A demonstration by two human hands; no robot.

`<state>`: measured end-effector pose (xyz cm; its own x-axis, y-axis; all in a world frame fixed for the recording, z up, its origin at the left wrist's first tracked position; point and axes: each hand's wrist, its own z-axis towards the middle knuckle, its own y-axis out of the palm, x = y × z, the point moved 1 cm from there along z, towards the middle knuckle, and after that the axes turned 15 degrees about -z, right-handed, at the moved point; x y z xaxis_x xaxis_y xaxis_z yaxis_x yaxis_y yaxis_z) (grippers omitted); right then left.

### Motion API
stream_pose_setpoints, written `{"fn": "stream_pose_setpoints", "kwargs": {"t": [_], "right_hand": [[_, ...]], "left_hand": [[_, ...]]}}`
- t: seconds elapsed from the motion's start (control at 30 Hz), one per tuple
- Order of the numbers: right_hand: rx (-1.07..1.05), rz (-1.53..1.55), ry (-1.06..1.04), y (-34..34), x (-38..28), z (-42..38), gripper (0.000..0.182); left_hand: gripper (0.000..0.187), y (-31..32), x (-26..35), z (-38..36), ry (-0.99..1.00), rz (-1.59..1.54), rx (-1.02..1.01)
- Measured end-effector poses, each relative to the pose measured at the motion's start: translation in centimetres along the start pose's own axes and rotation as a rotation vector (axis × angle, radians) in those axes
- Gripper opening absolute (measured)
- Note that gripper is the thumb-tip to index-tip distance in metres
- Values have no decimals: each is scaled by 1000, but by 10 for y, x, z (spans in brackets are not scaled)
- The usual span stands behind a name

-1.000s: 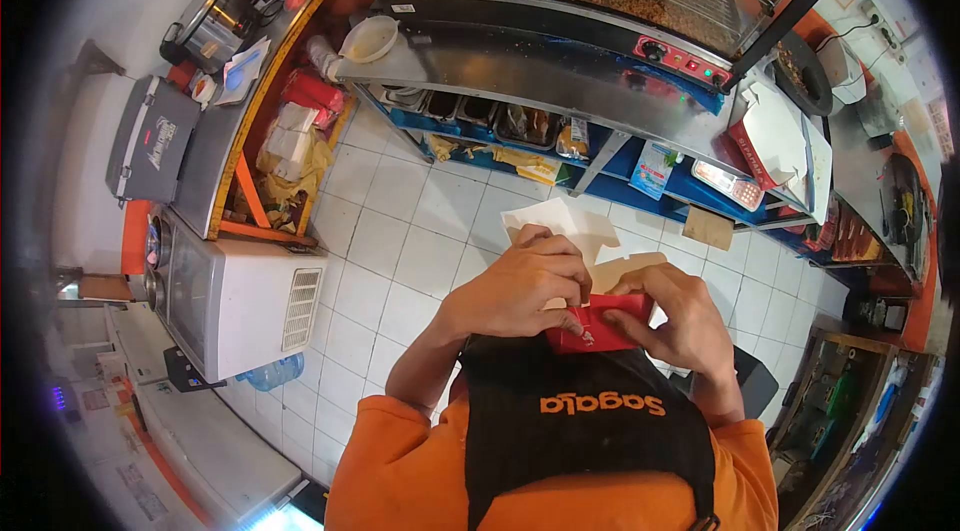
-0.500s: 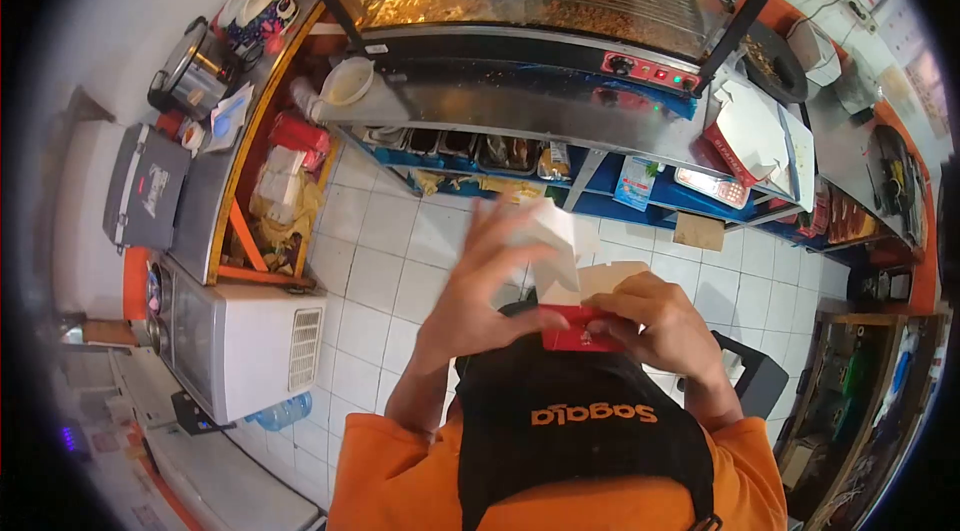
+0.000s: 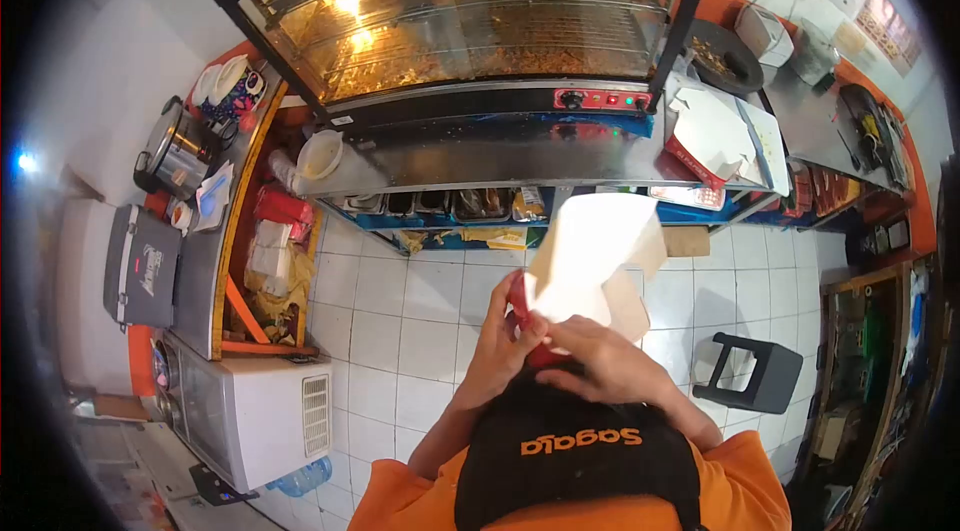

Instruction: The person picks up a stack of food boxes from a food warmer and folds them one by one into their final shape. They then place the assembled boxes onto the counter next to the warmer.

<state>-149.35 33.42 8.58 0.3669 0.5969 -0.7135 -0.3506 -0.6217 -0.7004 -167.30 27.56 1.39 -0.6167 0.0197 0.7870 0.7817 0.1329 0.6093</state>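
A folding box (image 3: pixel 590 251), white inside and red outside, is held in front of the black apron, its tall flaps standing up and partly unfolded. My left hand (image 3: pixel 505 341) grips the red side of the box at its left lower corner, thumb and fingers pressed together. My right hand (image 3: pixel 605 361) pinches the near edge of the box close to the left thumb, its fingers bent over the card. The bottom of the box is hidden behind both hands.
Ahead stands a metal counter (image 3: pixel 450 156) with a lit glass food warmer (image 3: pixel 480 31). A red and white carton (image 3: pixel 710 136) lies at its right end. A black stool (image 3: pixel 750 373) stands on the tiled floor at right. A white freezer (image 3: pixel 245 411) is at left.
My left hand has gone from spread fingers to a grip on the box. The box has opened wider and tilted. The view has shifted, showing more of the warmer and the stool.
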Motion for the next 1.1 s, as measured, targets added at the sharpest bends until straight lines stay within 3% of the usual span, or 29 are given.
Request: {"fn": "stream_pose_setpoints", "kwargs": {"t": [0.03, 0.1, 0.13, 0.23, 0.3, 0.33, 0.4, 0.5, 0.57, 0.6, 0.63, 0.7, 0.73, 0.77, 0.83, 0.97, 1.03, 1.1], "right_hand": [[10, 4, 16, 4, 0, -3, 55], [1, -80, -152, 13, -1, -6, 55], [180, -354, -226, 1, -18, -15, 57], [372, -248, -300, -46, -25, -56, 61], [847, -331, 241, -65, -19, -91, 65], [854, -338, 251, -69, -13, -86, 65], [834, 12, 294, -76, 21, -64, 67], [494, 592, 247, -63, 61, -63, 63], [476, 642, 293, -53, 83, -72, 56], [436, 712, 346, -49, 92, -74, 50], [452, 709, 344, -46, 99, -71, 50], [383, 580, 462, -32, 107, -65, 41], [353, 529, 463, -26, 113, -62, 45], [355, 533, 473, -22, 111, -60, 45], [353, 647, 596, -19, 109, -58, 50], [394, 485, 445, 0, 117, -61, 63], [382, 555, 440, -5, 108, -64, 66], [510, 622, 305, -8, 97, -66, 64]], "left_hand": [[81, -7, -6, 1, -16, 1, -11], [67, -19, -18, 2, -119, -106, 52], [60, -16, -10, -2, -233, -159, 153], [65, -19, -3, -5, -104, -37, 111], [65, -25, 0, -10, -112, -100, 103], [65, -27, -3, -13, -137, -224, 108], [65, -30, -7, -17, -201, -226, 60], [65, -42, -16, -15, -333, -186, -36], [65, -42, -16, -12, -505, -145, -98], [68, -62, -30, -8, -421, 92, -211], [68, -62, -30, 0, -422, 99, -225], [68, -59, -27, 8, -124, 2, -254], [63, -45, -23, 12, 13, -38, -209], [63, -46, -21, 17, 2, -41, -210], [57, -60, -17, 33, -142, 32, 39], [56, -68, -21, 35, -109, -19, -27], [55, -63, -19, 34, -132, -118, -74], [56, -80, -28, 34, -114, -113, -15]]}}
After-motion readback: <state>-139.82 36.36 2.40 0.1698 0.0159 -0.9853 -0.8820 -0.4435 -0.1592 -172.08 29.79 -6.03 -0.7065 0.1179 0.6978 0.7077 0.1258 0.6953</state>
